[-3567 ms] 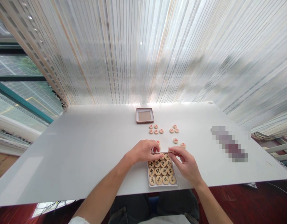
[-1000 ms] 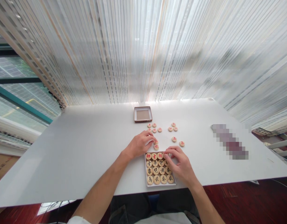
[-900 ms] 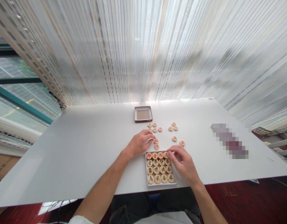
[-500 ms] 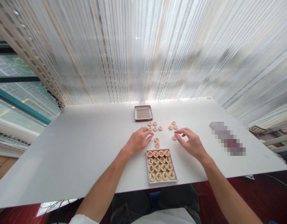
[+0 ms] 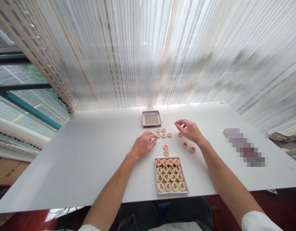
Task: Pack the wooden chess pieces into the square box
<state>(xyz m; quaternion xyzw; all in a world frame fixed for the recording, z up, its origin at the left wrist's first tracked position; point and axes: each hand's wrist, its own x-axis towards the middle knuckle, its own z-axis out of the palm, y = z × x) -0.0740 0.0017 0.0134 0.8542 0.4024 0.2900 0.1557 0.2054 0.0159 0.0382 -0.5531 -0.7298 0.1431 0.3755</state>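
Observation:
A shallow white box [image 5: 186, 187] near the table's front edge holds rows of round wooden chess pieces [image 5: 170, 175], black-lettered with a red-lettered top row. Loose red-lettered pieces [image 5: 163, 132] lie on the table beyond it. My left hand [image 5: 142, 145] rests on the table, fingers loosely curled, its fingertips at the loose pieces by the lid. My right hand [image 5: 189, 130] hovers over a pair of loose pieces farther back, fingers bent and apart; a piece [image 5: 180, 134] shows under it. Two pieces [image 5: 166, 149] lie between the hands.
A brown-rimmed box lid [image 5: 151, 119] lies at the back centre of the white table [image 5: 90, 154]. A blurred-out object [image 5: 245, 147] sits at the right. Striped sheer curtains hang behind, and a window is at the left.
My right hand has left the box and reached back and right to the far loose pieces. The box's top row now shows filled with red pieces. My left hand edged toward the pieces by the lid.

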